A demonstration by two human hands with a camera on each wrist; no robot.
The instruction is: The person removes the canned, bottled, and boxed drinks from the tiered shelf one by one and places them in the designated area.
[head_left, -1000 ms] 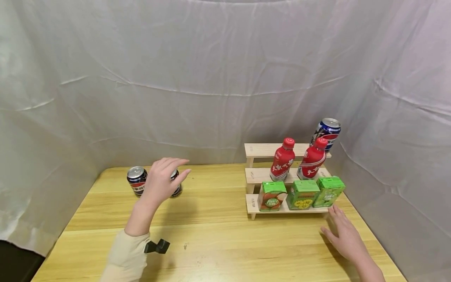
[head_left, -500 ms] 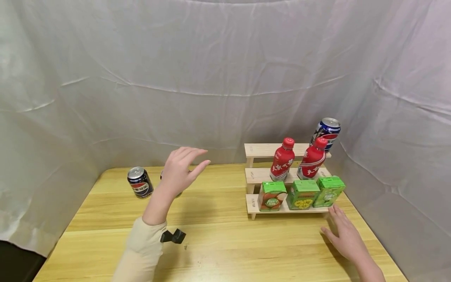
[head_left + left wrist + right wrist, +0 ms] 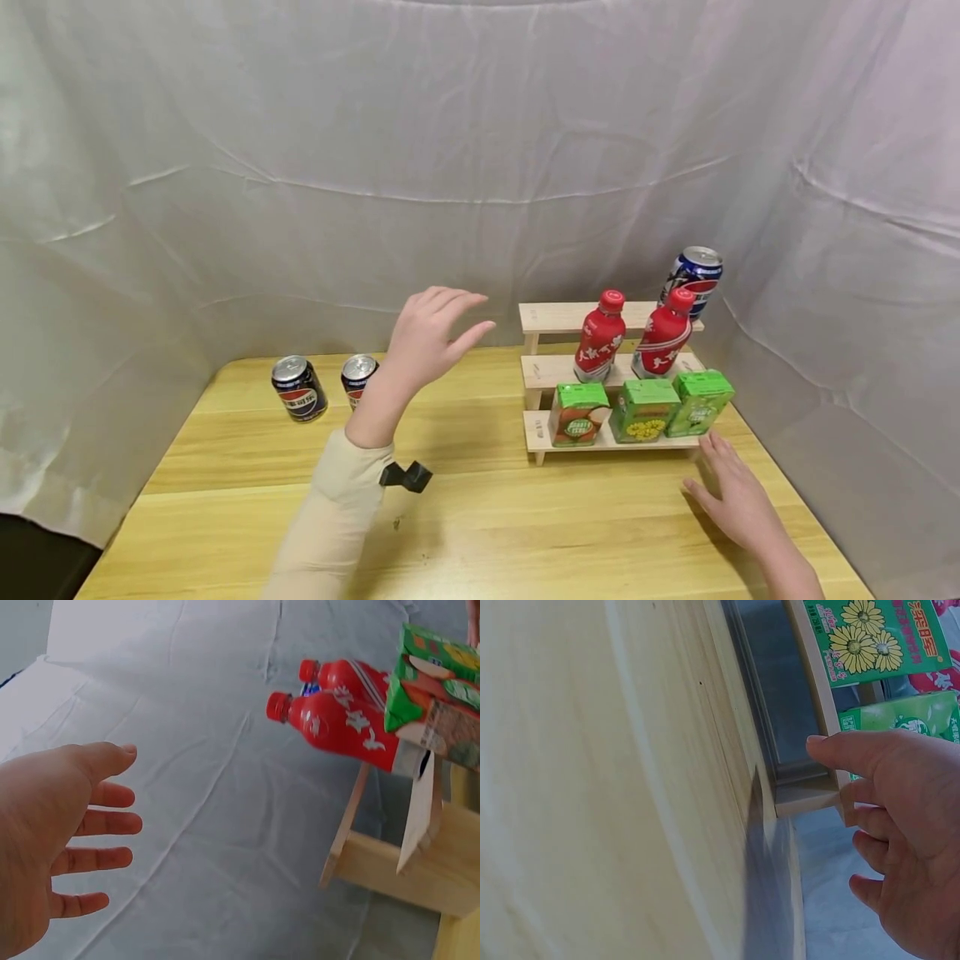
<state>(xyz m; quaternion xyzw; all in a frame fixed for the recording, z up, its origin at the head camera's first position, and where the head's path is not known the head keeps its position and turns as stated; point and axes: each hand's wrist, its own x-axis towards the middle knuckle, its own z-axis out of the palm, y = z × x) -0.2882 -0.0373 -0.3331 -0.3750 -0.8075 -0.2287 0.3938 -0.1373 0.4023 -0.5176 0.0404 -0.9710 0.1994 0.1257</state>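
Observation:
My left hand (image 3: 438,333) hangs in the air over the table's middle, fingers spread and holding nothing; the left wrist view shows it (image 3: 60,832) empty too. Behind it two dark cola cans (image 3: 298,387) (image 3: 357,377) stand on the table at the back left. A three-step wooden rack (image 3: 558,371) at the right holds three green juice cartons (image 3: 643,410) on the lowest step, two red bottles (image 3: 600,337) on the middle one and a blue can (image 3: 693,277) on top. My right hand (image 3: 738,500) rests flat on the table by the rack's front right corner.
The wooden table (image 3: 480,517) is enclosed by white cloth (image 3: 375,167) at the back and both sides. A small black clip (image 3: 405,477) sticks out from my left sleeve. The rack's top step has bare wood left of the blue can.
My left hand has lifted away from the two cola cans and moved right and up towards the rack, uncovering the second can. The right hand has stayed put.

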